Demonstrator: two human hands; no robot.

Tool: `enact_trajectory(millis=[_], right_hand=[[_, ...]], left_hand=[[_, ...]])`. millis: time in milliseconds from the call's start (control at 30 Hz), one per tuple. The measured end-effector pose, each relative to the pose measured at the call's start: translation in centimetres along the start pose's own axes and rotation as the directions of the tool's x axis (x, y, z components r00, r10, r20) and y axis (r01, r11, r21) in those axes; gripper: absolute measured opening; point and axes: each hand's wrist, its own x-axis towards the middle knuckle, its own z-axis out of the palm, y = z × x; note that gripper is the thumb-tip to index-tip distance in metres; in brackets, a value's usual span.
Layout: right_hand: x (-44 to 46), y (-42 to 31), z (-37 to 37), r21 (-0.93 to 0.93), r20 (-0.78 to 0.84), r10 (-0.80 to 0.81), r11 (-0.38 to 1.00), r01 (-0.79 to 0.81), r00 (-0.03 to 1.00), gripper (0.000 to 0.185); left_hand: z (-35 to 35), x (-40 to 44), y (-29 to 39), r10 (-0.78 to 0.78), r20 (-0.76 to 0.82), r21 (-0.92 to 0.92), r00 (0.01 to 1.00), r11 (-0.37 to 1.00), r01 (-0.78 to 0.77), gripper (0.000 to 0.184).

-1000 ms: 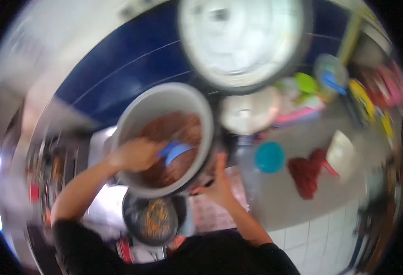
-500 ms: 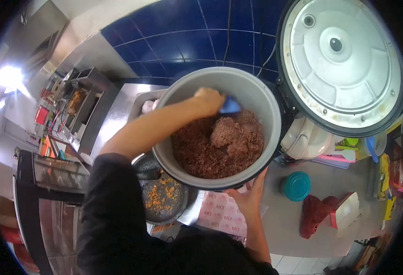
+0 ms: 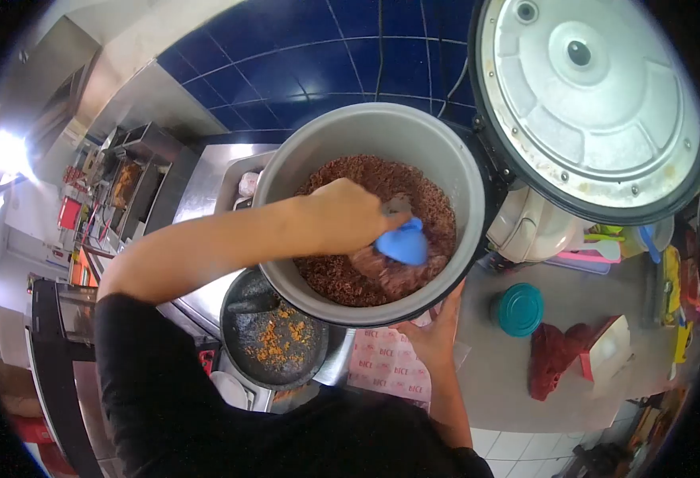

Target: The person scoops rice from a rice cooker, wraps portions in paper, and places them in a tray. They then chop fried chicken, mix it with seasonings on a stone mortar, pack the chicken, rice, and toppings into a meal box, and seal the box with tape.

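A large rice cooker (image 3: pixel 469 191) with a grey inner pot holds brownish-red rice (image 3: pixel 342 279). My left hand (image 3: pixel 346 215) reaches over the rim into the pot, closed on a blue rice paddle (image 3: pixel 404 243). The paddle's blade presses into the rice on the near right side; motion blurs the rice there. At the cooker's near right side, my right hand (image 3: pixel 434 331) grips its outer wall from below the rim, its fingertips partly hidden. Beneath that hand lies printed pink paper (image 3: pixel 390 365). The cooker's round metal lid (image 3: pixel 597 103) stands open at the upper right.
A dark stone mortar (image 3: pixel 274 338) with orange bits sits at the cooker's near left. To the right are a teal-lidded container (image 3: pixel 520 309), a dark red cloth (image 3: pixel 553 358) and an open paper box (image 3: pixel 605 354). A blue tiled wall (image 3: pixel 286 72) rises behind.
My left hand has moved the paddle from the pot's far side toward the near side, turning the rice. My right hand stays at the cooker's side. The view has shifted slightly.
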Motion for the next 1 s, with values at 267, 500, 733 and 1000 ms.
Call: enact_trajectory(millis=[267,500,733,1000], right_hand=[[-0.1,1.1,-0.3,-0.135,-0.013,-0.029,0.99,0.027,0.999,0.154],[-0.1,2.3,-0.1,-0.112,-0.022,-0.139,0.984,0.136,0.99,0.153],[0.4,1.6,-0.9,-0.059,0.019,-0.077,0.995,0.078,0.997,0.141],[0.5,1.0,-2.4,-0.078,0.114,-0.048,0.995,0.057,0.992,0.136]], left_hand=[[-2.4,-7.1,-1.3,-0.351,0.08,0.292,0.933,0.903,0.315,0.054],[6.8,-5.1,-3.2,-0.409,0.269,-0.093,0.872,0.89,0.446,0.051],[0.6,-1.3,0.2,-0.507,0.033,-0.149,0.861,0.849,0.506,0.049],[2.2,-2.2,3.4,-0.265,0.286,0.114,0.921,0.964,0.242,0.038]])
